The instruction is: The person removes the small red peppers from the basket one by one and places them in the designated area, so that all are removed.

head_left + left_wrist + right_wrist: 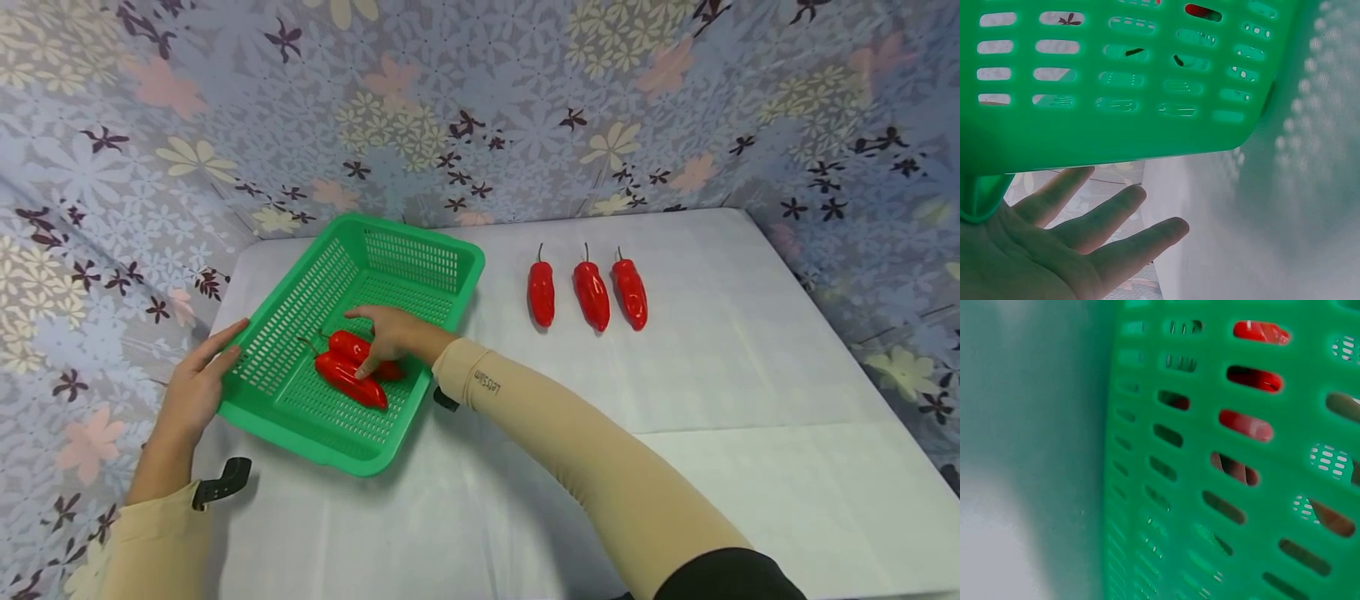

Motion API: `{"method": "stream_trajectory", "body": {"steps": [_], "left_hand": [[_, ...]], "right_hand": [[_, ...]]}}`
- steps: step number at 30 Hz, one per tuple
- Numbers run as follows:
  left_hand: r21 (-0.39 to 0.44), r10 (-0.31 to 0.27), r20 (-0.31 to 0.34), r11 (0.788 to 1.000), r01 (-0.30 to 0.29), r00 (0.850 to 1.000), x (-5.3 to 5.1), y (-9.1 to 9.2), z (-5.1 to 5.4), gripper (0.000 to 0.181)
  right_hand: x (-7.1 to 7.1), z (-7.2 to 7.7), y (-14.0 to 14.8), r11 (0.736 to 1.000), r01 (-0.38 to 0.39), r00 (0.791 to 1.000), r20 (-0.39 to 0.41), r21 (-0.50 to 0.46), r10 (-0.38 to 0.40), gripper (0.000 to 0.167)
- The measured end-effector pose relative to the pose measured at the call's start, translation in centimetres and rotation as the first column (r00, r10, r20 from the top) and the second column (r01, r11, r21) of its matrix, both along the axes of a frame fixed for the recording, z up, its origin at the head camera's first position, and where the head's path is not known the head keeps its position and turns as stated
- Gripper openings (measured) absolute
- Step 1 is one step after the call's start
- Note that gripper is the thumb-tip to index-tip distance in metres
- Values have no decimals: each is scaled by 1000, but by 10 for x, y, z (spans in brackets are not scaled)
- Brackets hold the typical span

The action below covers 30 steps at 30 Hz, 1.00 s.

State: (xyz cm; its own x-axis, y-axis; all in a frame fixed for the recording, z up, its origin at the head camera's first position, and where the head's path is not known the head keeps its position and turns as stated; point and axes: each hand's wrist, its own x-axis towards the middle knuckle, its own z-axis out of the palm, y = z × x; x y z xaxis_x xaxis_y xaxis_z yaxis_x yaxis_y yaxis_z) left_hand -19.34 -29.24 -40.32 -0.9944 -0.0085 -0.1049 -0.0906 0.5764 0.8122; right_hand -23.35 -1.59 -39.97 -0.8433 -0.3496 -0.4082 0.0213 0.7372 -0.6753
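Two glossy red chili peppers, the front one (348,382) and the rear one (348,343), lie side by side in a green slotted plastic basket (300,437). My right hand (390,333) is over them inside the basket, index finger extended and thumb spread apart, the thumb over the peppers; its other fingers are hidden. At the basket's left rim, my left hand (197,387) touches with index finger and thumb. In the left wrist view three straight, spread fingers (1107,215) stand outside the wall. The right wrist view shows bits of red pepper (1254,378) through the slots.
Three more red chili peppers (541,293), (592,295), (629,292) lie in a row right of the basket, stems toward the back. A white cloth (720,350) covers the table. Flowered fabric (510,108) hangs behind and at both sides.
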Motion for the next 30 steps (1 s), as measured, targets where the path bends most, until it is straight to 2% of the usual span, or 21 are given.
{"method": "stream_trajectory", "body": {"steps": [6, 10, 16, 21, 27, 30], "left_hand": [[4, 2, 3, 1000, -2, 1000, 0, 1, 1, 50], [5, 5, 5, 1000, -5, 1000, -1, 1, 1, 50], [12, 7, 7, 1000, -7, 1000, 0, 1, 1, 50], [14, 8, 6, 1000, -9, 1000, -1, 1, 2, 50], [14, 17, 25, 1000, -18, 1000, -1, 1, 1, 51], [15, 17, 30, 1000, -18, 999, -1, 1, 0, 51]], "right_hand": [[0, -1, 0, 1000, 4, 1000, 28, -25, -4, 99], [0, -1, -1, 1000, -2, 1000, 28, -9, 3, 98], [1, -1, -2, 1000, -12, 996, 85, 12, 11, 92], [0, 0, -1, 1000, -14, 995, 97, 5, 13, 88], [0, 2, 1, 998, 14, 998, 57, -67, -10, 89], [0, 3, 3, 990, 50, 998, 46, -135, -44, 90]]}}
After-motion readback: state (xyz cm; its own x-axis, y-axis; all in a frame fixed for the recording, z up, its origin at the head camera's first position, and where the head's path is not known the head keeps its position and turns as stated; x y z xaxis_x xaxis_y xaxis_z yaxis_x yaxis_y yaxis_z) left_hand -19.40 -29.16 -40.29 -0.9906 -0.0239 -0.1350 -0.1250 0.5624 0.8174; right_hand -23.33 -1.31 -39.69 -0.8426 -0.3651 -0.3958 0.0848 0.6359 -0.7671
